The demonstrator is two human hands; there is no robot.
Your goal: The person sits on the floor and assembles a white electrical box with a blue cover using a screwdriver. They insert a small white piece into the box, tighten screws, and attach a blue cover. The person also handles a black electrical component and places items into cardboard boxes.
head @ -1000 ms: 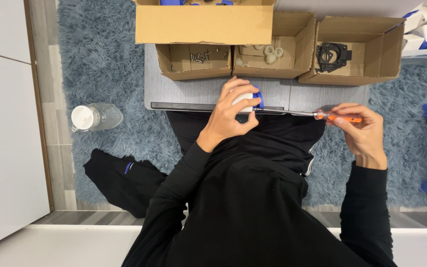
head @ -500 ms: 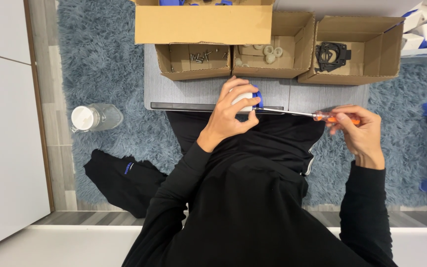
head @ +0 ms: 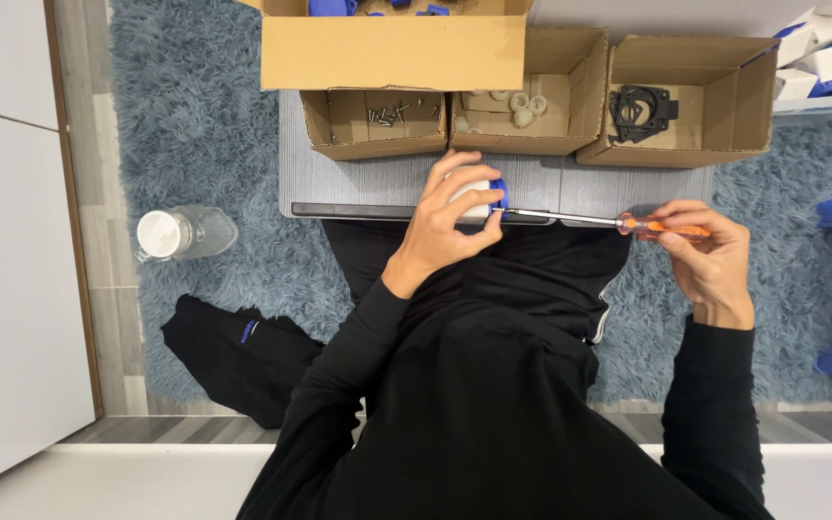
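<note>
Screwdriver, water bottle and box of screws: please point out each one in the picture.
screwdriver [head: 664, 228], head view, on its orange handle.
water bottle [head: 159, 233], head view, on its white cap.
box of screws [head: 377, 146], head view, on its front wall.

Four cardboard boxes [head: 392, 48], one screwdriver [head: 618, 223], one bottle [head: 185, 233].

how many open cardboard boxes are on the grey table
4. A large box at the back left; in front, a screw box, a middle box with pale round parts, and a right box with a black part. More may lie out of frame.
</note>
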